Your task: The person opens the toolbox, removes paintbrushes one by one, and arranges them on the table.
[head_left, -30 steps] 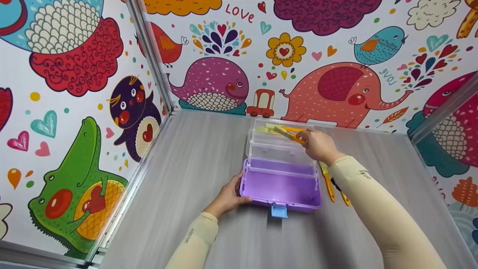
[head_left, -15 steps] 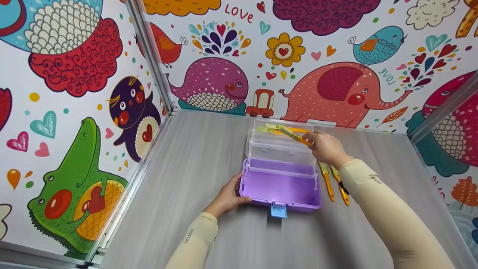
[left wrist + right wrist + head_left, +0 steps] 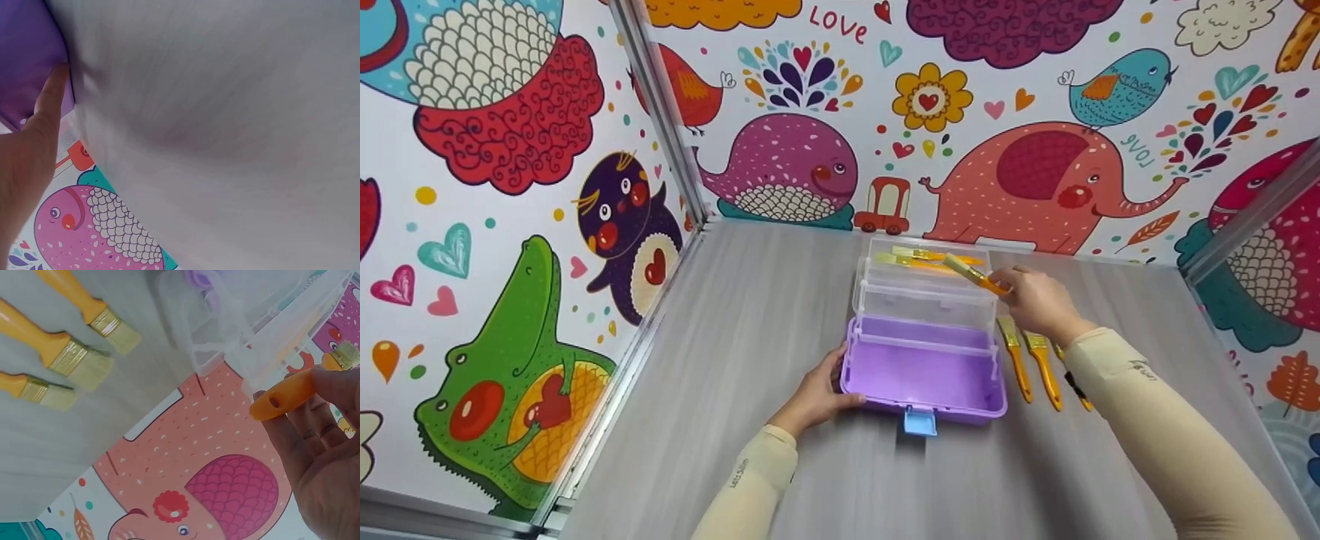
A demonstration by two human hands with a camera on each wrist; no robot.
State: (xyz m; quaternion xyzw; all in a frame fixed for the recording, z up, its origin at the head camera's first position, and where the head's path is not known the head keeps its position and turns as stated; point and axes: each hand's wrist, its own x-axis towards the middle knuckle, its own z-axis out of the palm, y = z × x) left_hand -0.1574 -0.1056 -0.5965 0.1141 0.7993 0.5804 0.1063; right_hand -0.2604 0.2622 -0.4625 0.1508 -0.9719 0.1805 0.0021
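Note:
A purple plastic storage box (image 3: 922, 375) stands with its lid tipped back and its clear trays (image 3: 926, 306) raised behind the base. My left hand (image 3: 819, 394) grips the box's front left corner, thumb along the front rim. One finger (image 3: 52, 93) lies against the box wall in the left wrist view. My right hand (image 3: 1039, 301) pinches a flat paintbrush (image 3: 976, 274) by its orange handle, bristles pointing left, over the right end of the trays. Two other paintbrushes (image 3: 919, 262) lie in the rearmost tray.
Right of the box, three more paintbrushes (image 3: 1041, 367) lie side by side on the grey table (image 3: 750, 300), the rightmost partly covered by my sleeve. A blue latch (image 3: 920, 421) hangs at the box's front. Cartoon-printed walls (image 3: 787, 169) stand behind and at the sides.
My right hand has moved rightward with the paintbrush, uncovering more of the brushes on the table and in the tray. My left hand has stayed at the box corner.

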